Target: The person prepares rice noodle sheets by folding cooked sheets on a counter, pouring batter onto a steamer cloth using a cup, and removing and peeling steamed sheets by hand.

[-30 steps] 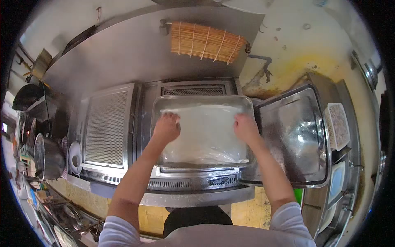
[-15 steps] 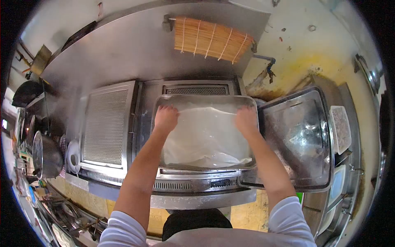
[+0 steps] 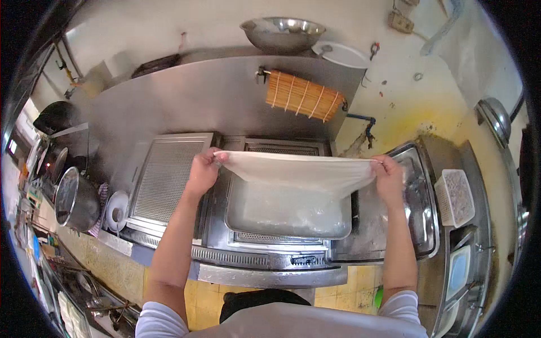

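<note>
A wet-looking white cloth is stretched between my two hands above a shallow metal tray. My left hand pinches its left top corner with closed fingers. At the opposite corner, my right hand grips the cloth between thumb and fingers. The top edge is nearly taut, and the middle droops towards the tray. Whether the cloth's lower part touches the tray is unclear. Inside the tray, the bottom looks wet and cloudy.
Left of the tray lies a perforated metal panel. A large dark tray is to the right, beside a white basket of small pale pieces. A bamboo mat hangs on the back panel, below a metal bowl. A pot stands far left.
Both hands have risen out of the tray and moved apart, lifting the white cloth by its corners. The view has tilted up, showing the bowl on the ledge.
</note>
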### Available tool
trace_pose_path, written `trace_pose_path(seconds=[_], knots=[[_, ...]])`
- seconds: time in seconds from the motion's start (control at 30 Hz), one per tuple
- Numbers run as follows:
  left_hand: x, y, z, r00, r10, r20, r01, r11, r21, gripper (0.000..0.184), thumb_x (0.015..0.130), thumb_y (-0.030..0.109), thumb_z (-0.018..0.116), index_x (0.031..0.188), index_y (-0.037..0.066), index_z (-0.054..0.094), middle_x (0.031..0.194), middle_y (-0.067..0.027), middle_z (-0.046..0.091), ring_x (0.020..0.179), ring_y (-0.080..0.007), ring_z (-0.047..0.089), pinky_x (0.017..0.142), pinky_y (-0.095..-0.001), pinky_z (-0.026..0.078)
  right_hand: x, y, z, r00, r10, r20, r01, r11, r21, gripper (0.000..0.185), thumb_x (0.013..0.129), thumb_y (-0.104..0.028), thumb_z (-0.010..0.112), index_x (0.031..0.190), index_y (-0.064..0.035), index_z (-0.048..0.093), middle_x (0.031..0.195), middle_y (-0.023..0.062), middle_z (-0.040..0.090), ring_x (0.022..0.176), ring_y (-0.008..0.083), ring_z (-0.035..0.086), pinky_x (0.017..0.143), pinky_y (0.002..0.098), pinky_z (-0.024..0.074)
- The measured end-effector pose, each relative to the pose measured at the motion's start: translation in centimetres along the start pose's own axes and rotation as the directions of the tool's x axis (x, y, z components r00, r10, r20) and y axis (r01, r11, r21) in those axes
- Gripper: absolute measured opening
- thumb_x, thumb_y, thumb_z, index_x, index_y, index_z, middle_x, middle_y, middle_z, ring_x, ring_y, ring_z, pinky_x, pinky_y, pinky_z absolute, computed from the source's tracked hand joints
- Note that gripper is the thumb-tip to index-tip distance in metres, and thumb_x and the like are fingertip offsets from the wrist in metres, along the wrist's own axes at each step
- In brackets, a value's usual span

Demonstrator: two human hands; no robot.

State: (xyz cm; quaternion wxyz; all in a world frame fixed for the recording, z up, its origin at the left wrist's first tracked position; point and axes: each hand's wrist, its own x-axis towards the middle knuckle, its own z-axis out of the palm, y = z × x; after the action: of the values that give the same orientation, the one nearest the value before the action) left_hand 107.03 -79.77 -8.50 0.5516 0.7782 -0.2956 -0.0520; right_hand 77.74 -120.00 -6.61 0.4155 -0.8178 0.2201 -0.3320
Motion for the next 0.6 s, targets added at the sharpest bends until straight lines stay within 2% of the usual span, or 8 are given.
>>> trace_pose_path(seconds=[0.1,0.13,0.23,0.3,0.43,0.47,0.57,0.6], knots=[[0.0,3.4,-2.6,0.993,0.047,-0.108,-0.055,0.996,-0.071,0.029,0.105,0.023,0.062,0.102,-0.004,0.072,0.089,-0.0027,0.071,0.086,-0.0115,0.059,0.081,-0.0303,0.050,0.7,-5.5,-1.8,1.000,-0.016,-0.023,0.022,0.964,0.265,0.017,0.100,-0.007,0.061,0.111,-0.0006,0.073,0.096,0.0037,0.074,0.089,0.0139,0.066,0.081,0.0289,0.0526],[-0.2,5.2,-3.6,0.989,0.052,-0.141,-0.062,0.996,-0.069,0.031,0.106,0.024,0.061,0.101,-0.004,0.072,0.087,-0.0003,0.068,0.084,-0.0094,0.056,0.077,-0.0284,0.048,0.8,-7.7,-2.4,0.999,0.042,0.025,-0.049,0.904,0.424,0.019,0.097,-0.003,0.062,0.112,0.0021,0.072,0.100,0.0067,0.074,0.090,0.0150,0.067,0.082,0.0294,0.0536],[-1.2,10.1,-6.4,0.970,0.032,-0.242,-0.077,0.981,-0.180,0.031,0.108,0.024,0.057,0.100,-0.002,0.071,0.084,0.0019,0.066,0.077,-0.0065,0.053,0.070,-0.0265,0.046,1.7,-12.2,-4.1,0.990,-0.016,0.142,-0.089,0.711,0.697,0.022,0.094,0.002,0.062,0.114,0.0057,0.071,0.103,0.0098,0.074,0.090,0.0157,0.068,0.083,0.0301,0.0544],[-1.5,10.9,-8.5,0.942,0.084,-0.325,-0.159,0.965,-0.210,0.028,0.109,0.021,0.056,0.102,-0.003,0.071,0.084,0.0006,0.068,0.076,-0.0068,0.055,0.069,-0.0267,0.047,1.3,-16.4,-4.7,0.989,-0.079,0.127,-0.019,0.774,0.632,0.025,0.091,0.002,0.065,0.114,0.0063,0.071,0.100,0.0106,0.074,0.089,0.0162,0.068,0.084,0.0295,0.0540],[-3.3,13.6,-13.2,0.854,0.108,-0.509,-0.291,0.911,-0.293,0.028,0.109,0.022,0.056,0.103,-0.002,0.069,0.084,0.0030,0.064,0.073,-0.0061,0.052,0.067,-0.0255,0.046,-0.5,-25.0,-3.4,0.976,-0.218,-0.003,0.210,0.936,0.282,0.025,0.091,-0.003,0.069,0.115,0.0039,0.071,0.094,0.0077,0.073,0.086,0.0133,0.066,0.081,0.0269,0.0517],[-3.4,13.4,-14.6,0.800,0.168,-0.577,-0.377,0.888,-0.265,0.026,0.109,0.025,0.057,0.104,0.002,0.069,0.087,0.0046,0.062,0.076,-0.0047,0.052,0.068,-0.0228,0.044,-1.4,-27.5,-2.9,0.962,-0.273,-0.013,0.270,0.946,0.179,0.025,0.092,-0.004,0.070,0.115,0.0032,0.071,0.093,0.0068,0.073,0.085,0.0125,0.066,0.080,0.0262,0.0511],[-4.9,13.7,-19.6,0.733,0.180,-0.656,-0.489,0.810,-0.323,0.025,0.108,0.025,0.059,0.104,0.002,0.069,0.087,0.0046,0.062,0.076,-0.0034,0.050,0.066,-0.0207,0.040,-3.3,-32.5,-1.1,0.956,-0.295,-0.008,0.294,0.951,0.100,0.021,0.095,-0.008,0.069,0.114,0.0020,0.071,0.089,0.0031,0.071,0.081,0.0103,0.064,0.076,0.0244,0.0492],[-5.5,13.7,-21.4,0.700,0.205,-0.685,-0.505,0.819,-0.272,0.026,0.108,0.025,0.059,0.105,0.002,0.068,0.087,0.0046,0.062,0.076,-0.0034,0.050,0.066,-0.0204,0.040,-4.0,-34.1,0.0,0.950,-0.311,-0.021,0.311,0.947,0.077,0.020,0.096,-0.009,0.069,0.112,0.0017,0.071,0.088,0.0025,0.070,0.081,0.0101,0.064,0.076,0.0244,0.0492]])
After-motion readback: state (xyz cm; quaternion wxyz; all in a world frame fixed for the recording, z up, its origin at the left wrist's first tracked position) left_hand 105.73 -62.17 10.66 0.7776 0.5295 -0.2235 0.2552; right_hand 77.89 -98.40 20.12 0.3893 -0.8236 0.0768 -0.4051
